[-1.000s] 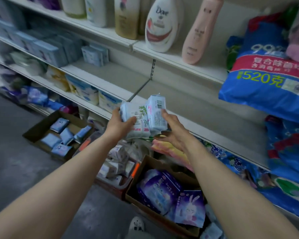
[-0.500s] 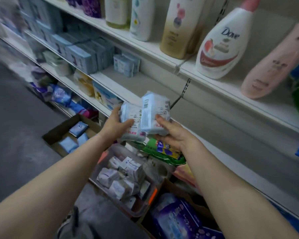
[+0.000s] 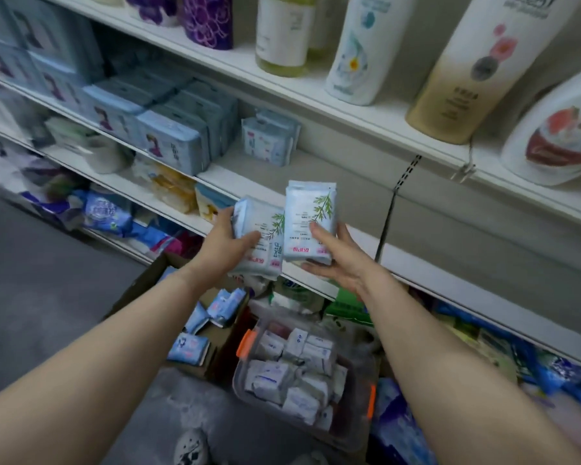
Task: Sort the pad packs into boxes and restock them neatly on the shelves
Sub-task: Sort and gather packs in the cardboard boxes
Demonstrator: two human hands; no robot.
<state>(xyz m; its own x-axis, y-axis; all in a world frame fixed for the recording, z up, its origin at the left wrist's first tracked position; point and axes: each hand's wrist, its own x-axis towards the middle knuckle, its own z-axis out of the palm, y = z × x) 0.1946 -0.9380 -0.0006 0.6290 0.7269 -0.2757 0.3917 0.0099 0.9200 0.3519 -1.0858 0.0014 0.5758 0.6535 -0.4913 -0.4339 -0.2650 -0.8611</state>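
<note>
My left hand grips a white pad pack with a green leaf print. My right hand holds a second pack of the same kind, upright and a little higher. Both packs hover in front of the middle shelf, whose board is bare here. Two small pale blue packs stand at the back of that shelf, beside stacked blue pad boxes. On the floor below are a clear bin full of small white packs and a cardboard box with blue packs.
Shampoo and body wash bottles line the top shelf. Lower shelves hold tissue rolls, yellow packs and blue bags. More purple and blue packages lie on the floor at the right. Grey floor spreads to the left.
My view and both hands have shifted left along the shelf. The packs have risen slightly, and the right one has turned so its leaf-print face shows.
</note>
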